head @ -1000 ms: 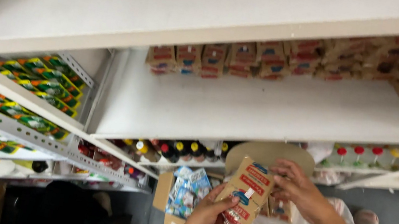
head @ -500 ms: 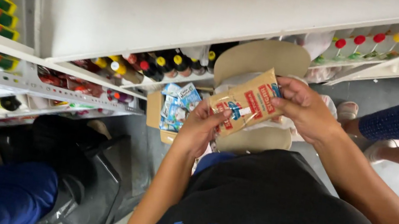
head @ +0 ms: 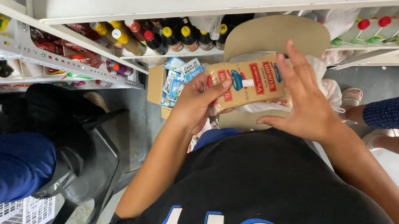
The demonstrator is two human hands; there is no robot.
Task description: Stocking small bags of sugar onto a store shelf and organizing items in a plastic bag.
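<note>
Your left hand (head: 195, 103) clamps the tan packet's (head: 248, 79) near end, long axis running toward your right hand (head: 307, 100), fingers spread against its far end.

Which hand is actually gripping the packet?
The left hand: its fingers curl around the packet's end. The right hand is spread open, flat against it.
</note>
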